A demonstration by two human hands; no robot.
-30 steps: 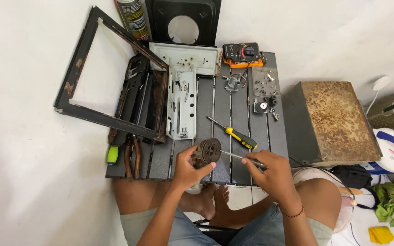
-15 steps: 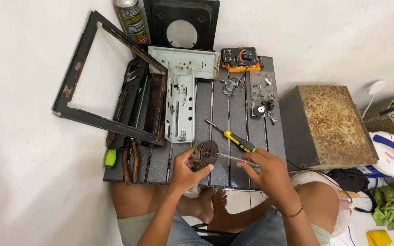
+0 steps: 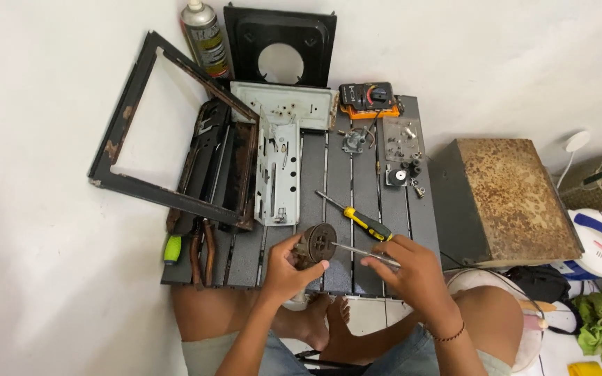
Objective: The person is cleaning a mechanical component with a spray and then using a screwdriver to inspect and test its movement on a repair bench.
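My left hand grips a round, dark, rusty metal part with slots in its face, held just above the near edge of the dark slatted work board. My right hand holds a thin metal tool whose tip points left at the round part's face. A yellow-and-black screwdriver lies on the board just beyond both hands.
On the board lie a grey metal bracket, a dark rusty frame, pliers with red handles, small parts on a plate and a multimeter. A spray can stands behind. A rusty metal box sits right.
Both hands stay together on the round part and the thin tool; the view has shifted slightly, and the tool tip stays at the part's face.
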